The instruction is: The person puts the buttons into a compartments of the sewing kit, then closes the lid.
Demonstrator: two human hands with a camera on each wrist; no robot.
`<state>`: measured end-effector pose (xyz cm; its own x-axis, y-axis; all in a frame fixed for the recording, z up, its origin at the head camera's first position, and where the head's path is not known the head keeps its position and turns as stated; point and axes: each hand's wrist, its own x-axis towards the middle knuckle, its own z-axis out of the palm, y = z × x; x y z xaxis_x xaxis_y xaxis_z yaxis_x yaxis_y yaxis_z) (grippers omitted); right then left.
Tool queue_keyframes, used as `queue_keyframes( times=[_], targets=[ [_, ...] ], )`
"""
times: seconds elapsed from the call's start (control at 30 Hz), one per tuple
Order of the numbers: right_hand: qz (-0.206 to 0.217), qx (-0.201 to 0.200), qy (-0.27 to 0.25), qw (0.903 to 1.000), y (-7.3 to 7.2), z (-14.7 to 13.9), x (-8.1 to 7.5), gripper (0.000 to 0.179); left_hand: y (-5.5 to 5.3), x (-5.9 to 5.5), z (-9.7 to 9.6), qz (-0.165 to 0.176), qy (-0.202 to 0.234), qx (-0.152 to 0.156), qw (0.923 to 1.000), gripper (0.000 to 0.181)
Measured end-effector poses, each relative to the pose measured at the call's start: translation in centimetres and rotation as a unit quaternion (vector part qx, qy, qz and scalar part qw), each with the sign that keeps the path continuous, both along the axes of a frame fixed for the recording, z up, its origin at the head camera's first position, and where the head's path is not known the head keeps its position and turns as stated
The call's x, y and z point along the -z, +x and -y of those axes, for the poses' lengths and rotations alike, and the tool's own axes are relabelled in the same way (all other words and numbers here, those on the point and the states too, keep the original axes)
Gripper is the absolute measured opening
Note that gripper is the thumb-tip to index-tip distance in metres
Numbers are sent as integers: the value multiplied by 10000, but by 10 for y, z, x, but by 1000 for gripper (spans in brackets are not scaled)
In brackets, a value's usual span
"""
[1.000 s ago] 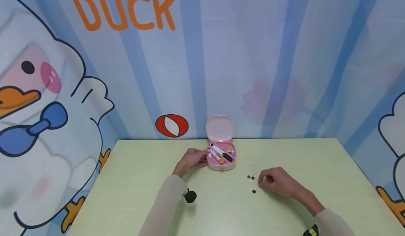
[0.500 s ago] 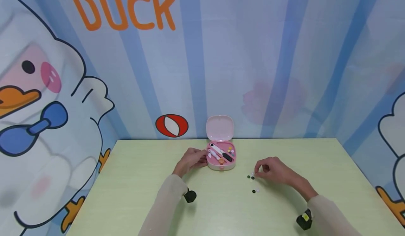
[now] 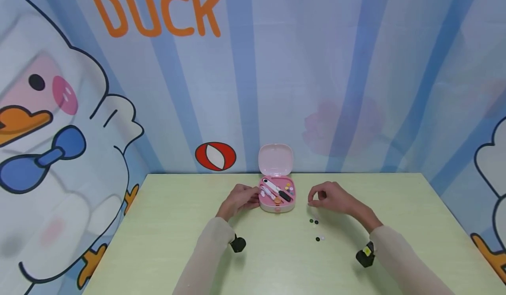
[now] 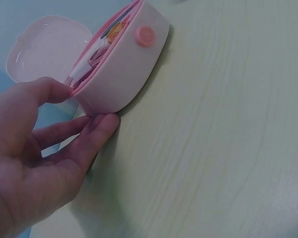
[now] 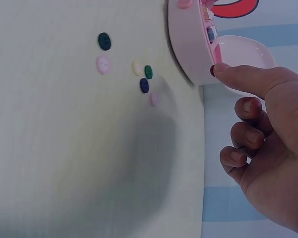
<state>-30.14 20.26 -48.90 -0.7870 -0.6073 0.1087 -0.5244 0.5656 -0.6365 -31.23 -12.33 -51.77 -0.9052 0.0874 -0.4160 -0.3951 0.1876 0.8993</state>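
Observation:
A small pink-and-white box (image 3: 277, 200) stands at the back of the table with its lid raised. Slim white tools, one with a black end, and several coloured buttons lie inside. My left hand (image 3: 239, 202) holds the box's left side, thumb at the rim and fingertips low against the wall (image 4: 121, 74). To the right of the box, my right hand (image 3: 334, 197) is raised above the table. Its thumb and forefinger pinch a tiny dark red button (image 5: 212, 70), mostly covered by the thumb. Several loose buttons, among them a green button (image 5: 148, 72) and a pink button (image 5: 103, 64), lie below it.
The pale wooden table (image 3: 178, 242) ends at a curtain (image 3: 316, 66) printed with ducks, which hangs right behind the box. The translucent pink lid (image 3: 276, 159) stands upright near it. Dark wrist cameras (image 3: 238, 244) hang below both sleeves.
My right hand has moved away from me and leftward, past the loose buttons and closer to the box. My left hand stays at the box.

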Motion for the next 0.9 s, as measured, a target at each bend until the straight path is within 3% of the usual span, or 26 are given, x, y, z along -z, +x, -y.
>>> queue_keyframes(
  times=[0.37, 0.9],
  targets=[
    [175, 100, 14, 9998, -22, 22, -11, 4, -2, 0, 1, 67, 89, 26, 9999, 36],
    [446, 232, 115, 9987, -48, 47, -10, 4, -4, 5, 2, -66, 51, 81, 9999, 35]
  ],
)
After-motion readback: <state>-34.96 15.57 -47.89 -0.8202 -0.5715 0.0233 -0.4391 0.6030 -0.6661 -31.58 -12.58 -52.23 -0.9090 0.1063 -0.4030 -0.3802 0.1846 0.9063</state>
